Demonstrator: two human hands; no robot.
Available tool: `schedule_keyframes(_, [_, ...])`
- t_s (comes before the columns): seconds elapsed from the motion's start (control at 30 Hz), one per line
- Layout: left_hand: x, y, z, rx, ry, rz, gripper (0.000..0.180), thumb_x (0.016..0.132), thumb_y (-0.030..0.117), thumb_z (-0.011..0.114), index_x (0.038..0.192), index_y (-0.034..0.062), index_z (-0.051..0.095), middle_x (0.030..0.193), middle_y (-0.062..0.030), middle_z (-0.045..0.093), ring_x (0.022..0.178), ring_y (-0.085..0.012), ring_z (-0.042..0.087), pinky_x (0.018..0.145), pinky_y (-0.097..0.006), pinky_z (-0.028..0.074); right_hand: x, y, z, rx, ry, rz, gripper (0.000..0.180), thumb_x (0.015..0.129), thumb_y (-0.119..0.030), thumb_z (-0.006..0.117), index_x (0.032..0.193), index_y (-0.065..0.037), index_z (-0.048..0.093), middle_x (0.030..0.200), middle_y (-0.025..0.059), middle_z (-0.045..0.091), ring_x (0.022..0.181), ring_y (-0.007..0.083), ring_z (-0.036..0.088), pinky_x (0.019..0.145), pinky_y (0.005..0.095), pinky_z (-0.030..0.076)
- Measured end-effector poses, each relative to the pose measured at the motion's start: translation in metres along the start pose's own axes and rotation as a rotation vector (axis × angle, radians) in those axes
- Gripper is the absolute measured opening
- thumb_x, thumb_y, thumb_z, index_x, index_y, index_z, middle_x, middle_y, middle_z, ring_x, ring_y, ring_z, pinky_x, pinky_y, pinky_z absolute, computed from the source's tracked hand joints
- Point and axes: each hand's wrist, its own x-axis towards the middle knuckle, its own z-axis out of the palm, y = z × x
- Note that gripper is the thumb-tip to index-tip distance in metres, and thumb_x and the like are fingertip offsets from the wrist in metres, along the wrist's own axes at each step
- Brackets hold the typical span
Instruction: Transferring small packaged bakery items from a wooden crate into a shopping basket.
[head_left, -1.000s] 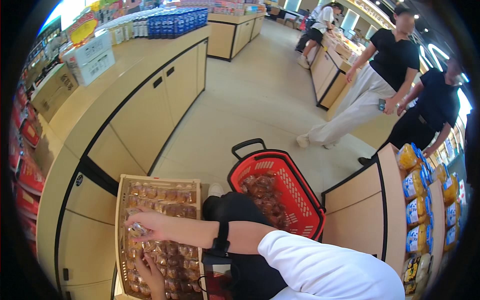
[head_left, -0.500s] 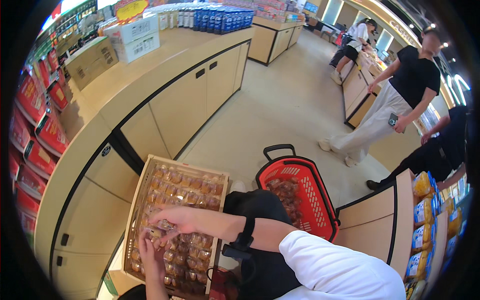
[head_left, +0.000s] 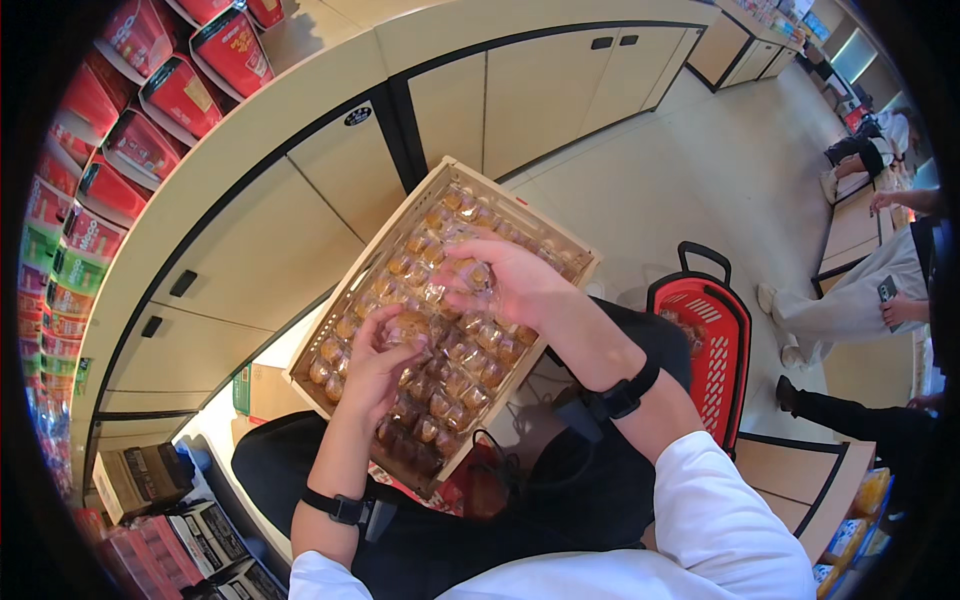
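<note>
A shallow cream-coloured crate [head_left: 363, 271] sits tilted in front of my knees, filled with rows of small round golden pastries [head_left: 462, 352] in clear plastic wrappers. My left hand [head_left: 375, 362] has its thumb and fingers closed round one wrapped pastry [head_left: 412, 327] just above the rows. Farther back and to the right, my right hand [head_left: 505, 277] grips a clear wrapped pastry [head_left: 478, 274] over the middle of the crate. The palm sides of both hands are partly hidden.
To the right, a red shopping basket [head_left: 722, 365] with a black handle holds wrapped items. Curved cream cabinets [head_left: 330, 180] rise behind the crate. Red packages [head_left: 185, 95] fill the left shelves. A person in pale trousers [head_left: 855, 285] stands at the far right; bagged goods [head_left: 850, 540] lie lower right.
My view has swung left and down, so the crate and basket appear farther right. My hands, close together before, are now spread apart over the crate, and my left forearm shows more.
</note>
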Motion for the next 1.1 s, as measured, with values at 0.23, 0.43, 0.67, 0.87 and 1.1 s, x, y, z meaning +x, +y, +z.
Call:
schedule_keyframes(0.23, [0.028,-0.017,-0.030,-0.010,-0.038,-0.258,0.043,0.081,0.004,0.064,0.120,0.0041,0.046,0.096,-0.0078,0.060,0.088,-0.0187,0.060,0.077,-0.029,0.050,0.004,-0.002,0.004,-0.008,-0.004,-0.006,0.021,0.085,-0.014,0.060,0.105,-0.008,0.053,0.092,0.0104,0.060,0.085,0.0189,0.063,0.067,0.0290,0.054])
schedule_keyframes(0.43, [0.038,-0.047,-0.043,0.215,0.026,-0.239,0.034,0.075,-0.007,0.065,0.104,0.0026,0.051,0.090,-0.0080,0.060,0.089,-0.0210,0.062,0.078,-0.030,0.049,0.005,-0.006,-0.004,-0.001,-0.030,-0.007,0.027,0.081,-0.011,0.064,0.104,-0.008,0.050,0.090,0.0045,0.052,0.078,0.0174,0.059,0.068,0.0328,0.057])
schedule_keyframes(0.67, [0.033,-0.093,-0.059,0.942,-0.162,-0.128,0.027,0.064,-0.002,0.073,0.087,0.0022,0.059,0.080,-0.0058,0.060,0.080,-0.0168,0.063,0.067,-0.030,0.049,0.006,-0.003,-0.002,0.020,-0.008,-0.001,0.026,0.081,-0.011,0.065,0.103,-0.008,0.050,0.089,0.0036,0.053,0.078,0.0167,0.059,0.069,0.0320,0.057])
schedule_keyframes(0.87, [0.021,-0.102,-0.046,1.475,-0.341,-0.022,0.029,0.070,0.013,0.067,0.098,0.0076,0.062,0.082,-0.0167,0.064,0.082,-0.0313,0.064,0.074,-0.040,0.050,0.003,-0.005,-0.003,-0.001,-0.011,-0.007,0.030,0.080,-0.014,0.067,0.105,-0.007,0.052,0.100,0.0048,0.052,0.086,0.0165,0.060,0.073,0.0296,0.053])
schedule_keyframes(1.1, [0.009,-0.122,-0.043,1.615,-0.653,-0.166,0.063,0.072,0.021,0.069,0.130,0.0169,0.047,0.128,-0.0245,0.042,0.109,-0.0390,0.053,0.093,-0.041,0.045,0.005,-0.003,0.000,0.011,-0.008,-0.016,0.031,0.080,-0.011,0.067,0.105,-0.007,0.050,0.096,0.0047,0.051,0.081,0.0161,0.059,0.070,0.0301,0.055])
